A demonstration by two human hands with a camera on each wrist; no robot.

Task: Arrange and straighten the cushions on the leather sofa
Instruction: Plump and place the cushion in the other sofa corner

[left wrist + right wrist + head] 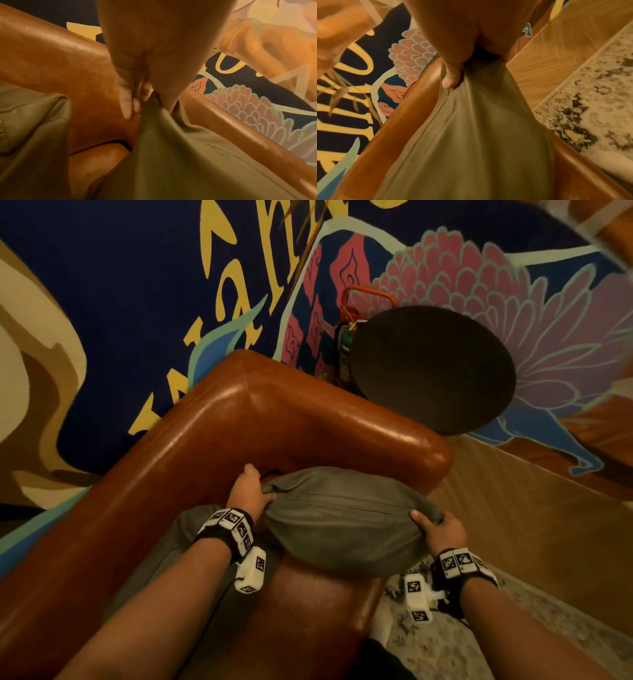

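Note:
A grey-green cushion (pixel 342 525) lies across the corner seat of the brown leather sofa (pixel 274 419), by its armrest. My left hand (pixel 248 494) grips the cushion's left corner; in the left wrist view the bunched fabric (pixel 154 108) is pinched between thumb and fingers (pixel 126 108). My right hand (pixel 438 529) grips the right corner, thumb (pixel 452 79) pressed into the cloth (pixel 471 135). A second cushion of the same colour (pixel 178 546) lies on the seat under my left forearm, also seen in the left wrist view (pixel 30 121).
A dark round side table (pixel 431 368) stands beyond the armrest, with a red-handled object (pixel 366 299) behind it. A painted mural wall (pixel 137 302) backs the sofa. Wood floor (pixel 513 525) and a patterned rug (pixel 496 628) lie to the right.

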